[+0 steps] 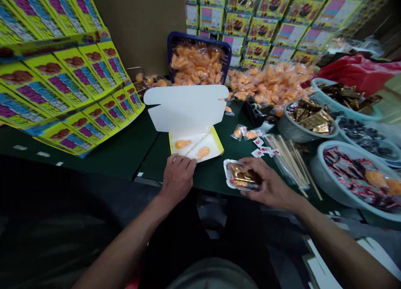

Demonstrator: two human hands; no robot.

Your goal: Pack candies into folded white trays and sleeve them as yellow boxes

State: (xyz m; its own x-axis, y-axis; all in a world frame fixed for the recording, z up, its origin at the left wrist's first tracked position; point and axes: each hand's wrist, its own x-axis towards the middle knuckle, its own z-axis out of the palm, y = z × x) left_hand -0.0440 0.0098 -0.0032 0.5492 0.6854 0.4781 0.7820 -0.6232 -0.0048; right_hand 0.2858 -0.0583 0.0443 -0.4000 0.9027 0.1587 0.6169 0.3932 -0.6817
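Observation:
My left hand [178, 176] lies on the front edge of an open white-and-yellow cardboard box [196, 149], though I cannot tell whether it grips it. The box's white lid [186, 107] stands up behind, and two orange sachets [183, 144] lie in its tray, on either side of a divider. My right hand [269, 182] grips a clear plastic tray [241, 176] from above, with a gold packet inside and orange showing beneath it. Several small white-and-red sachets [260, 147] and two orange packets [244, 133] lie just beyond that hand.
Yellow printed boxes [62, 88] lie stacked on the left and back. A blue basket [199, 57] holds orange packets. Grey basins [354, 176] of wrapped goods stand on the right, beside loose wooden sticks [291, 163], a tape dispenser [253, 112] and a red bag.

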